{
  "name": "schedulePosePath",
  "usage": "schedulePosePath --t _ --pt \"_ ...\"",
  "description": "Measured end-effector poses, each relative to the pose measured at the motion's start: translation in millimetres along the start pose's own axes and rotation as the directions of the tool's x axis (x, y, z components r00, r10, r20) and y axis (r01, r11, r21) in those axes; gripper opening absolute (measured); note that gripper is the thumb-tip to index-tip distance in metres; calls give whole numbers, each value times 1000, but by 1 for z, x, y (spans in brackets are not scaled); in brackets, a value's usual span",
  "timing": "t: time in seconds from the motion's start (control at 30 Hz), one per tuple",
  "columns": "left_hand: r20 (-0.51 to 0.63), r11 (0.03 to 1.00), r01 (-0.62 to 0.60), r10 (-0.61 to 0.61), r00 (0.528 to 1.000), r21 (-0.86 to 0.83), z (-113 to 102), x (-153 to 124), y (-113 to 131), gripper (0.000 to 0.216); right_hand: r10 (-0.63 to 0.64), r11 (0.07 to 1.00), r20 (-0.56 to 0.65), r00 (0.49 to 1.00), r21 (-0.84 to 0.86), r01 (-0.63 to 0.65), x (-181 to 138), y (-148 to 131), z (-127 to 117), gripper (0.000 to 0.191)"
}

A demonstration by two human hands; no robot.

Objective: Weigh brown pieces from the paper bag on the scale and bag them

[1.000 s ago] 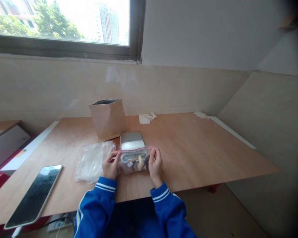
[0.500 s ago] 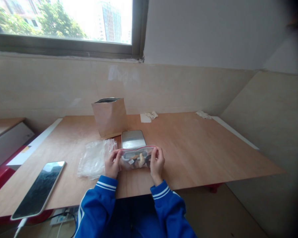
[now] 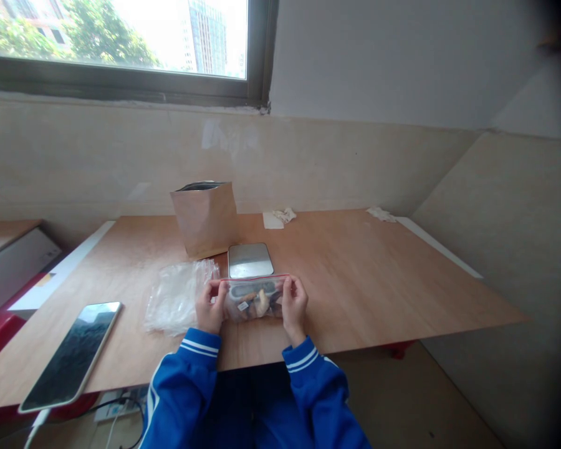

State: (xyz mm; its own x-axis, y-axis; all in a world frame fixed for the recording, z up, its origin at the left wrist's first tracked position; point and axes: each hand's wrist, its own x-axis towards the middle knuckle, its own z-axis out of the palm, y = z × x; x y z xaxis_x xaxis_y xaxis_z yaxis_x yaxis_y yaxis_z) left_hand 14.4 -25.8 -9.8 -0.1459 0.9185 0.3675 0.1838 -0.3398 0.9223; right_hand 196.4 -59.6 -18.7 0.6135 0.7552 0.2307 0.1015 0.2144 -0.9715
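Observation:
A clear zip bag (image 3: pixel 254 305) with a red seal line is stretched between my two hands, above the near edge of the table. Inside it lie several small pieces, brown, cream and dark, and a small white label or packet. My left hand (image 3: pixel 210 307) pinches the bag's upper left corner. At the upper right corner, my right hand (image 3: pixel 295 304) pinches it in the same way. Just beyond the bag is a flat scale (image 3: pixel 250 259) with a metal top. A stack of clear plastic bags (image 3: pixel 175 299) lies beside my left hand.
Behind the stack stands a brown paper pouch (image 3: pixel 206 218), its top open. A phone (image 3: pixel 72 355) with a white cable lies at the table's left front. Crumpled tissue (image 3: pixel 286 215) and a white card (image 3: pixel 272 221) are at the back edge, another tissue (image 3: pixel 381 214) farther right.
The bag's top edge is pulled straighter and tauter between my hands. Both hands keep their pinch on its corners. The view has shifted slightly.

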Motion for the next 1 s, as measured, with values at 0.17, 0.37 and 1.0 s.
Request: schedulePosePath --t 0.17,0.37,1.0 --pt "86 987 54 -41 995 -152 2 -1 -1 30 37 997 98 994 61 -43 -1 -2 -2 35" --pt "69 975 110 -98 993 -191 3 1 -1 30 -18 999 87 996 36 15 0 -3 -1 28" --pt "32 983 101 -98 995 -154 2 2 5 32 37 999 87 996 3 -37 1 -2 0 41"
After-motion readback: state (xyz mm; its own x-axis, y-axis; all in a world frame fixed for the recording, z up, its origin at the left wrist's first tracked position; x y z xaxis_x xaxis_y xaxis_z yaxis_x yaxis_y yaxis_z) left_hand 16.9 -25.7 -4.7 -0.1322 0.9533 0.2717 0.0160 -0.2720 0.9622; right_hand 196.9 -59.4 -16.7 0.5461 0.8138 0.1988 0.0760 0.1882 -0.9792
